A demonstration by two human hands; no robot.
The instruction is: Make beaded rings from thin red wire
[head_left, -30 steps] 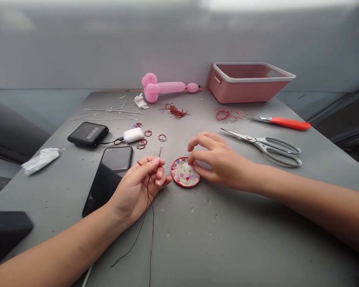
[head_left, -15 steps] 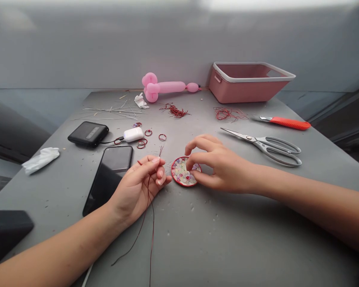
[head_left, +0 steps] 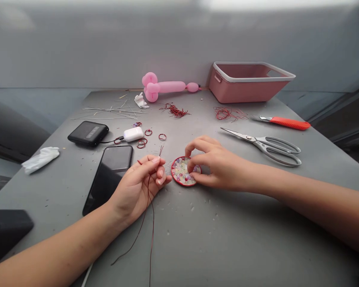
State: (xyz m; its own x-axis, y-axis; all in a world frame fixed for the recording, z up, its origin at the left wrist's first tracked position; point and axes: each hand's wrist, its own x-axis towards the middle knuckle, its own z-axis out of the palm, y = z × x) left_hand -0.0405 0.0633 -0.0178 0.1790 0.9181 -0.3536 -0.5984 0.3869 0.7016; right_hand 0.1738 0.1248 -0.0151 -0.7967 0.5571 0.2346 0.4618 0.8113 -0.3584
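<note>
At abt 8 o'clock from the red-rimmed dish [head_left: 185,185], the L hand [head_left: 137,185] pinches dark red cord [head_left: 153,217] btwn thumb & index finger: thin ends fork up past the tips, two long tails hang twd 6, & a short red bit pokes out behind the knuckles. At 3, the R hand [head_left: 219,165] has its thumb & fingertips down in the dish among mixed beads [head_left: 181,175]; can't tell if one's gripped.

Progress, as I judge it: several red rings [head_left: 162,139] at 10–11 look closed & done, one w/ a purplish bit, poss. a bead. The cord in hand seems unfinished: ends loose, no bead visible on it, tho fingers hide part. Plenty of beads left.

Farther out: smartphone [head_left: 97,195] at 9, just beside the L hand; white earbud case [head_left: 133,134] at 10, cabled to a black power bank [head_left: 88,133]. Metal scissors [head_left: 249,138] at 2, tips twd 10, w/ an orange-handled utility knife [head_left: 291,123] beyond. Tangled red thread [head_left: 226,114] at 1, bunched red offcuts [head_left: 178,111] at 12, pink twisted balloon [head_left: 170,87] behind, pink bin [head_left: 242,92] at 1 by the wall.
</note>
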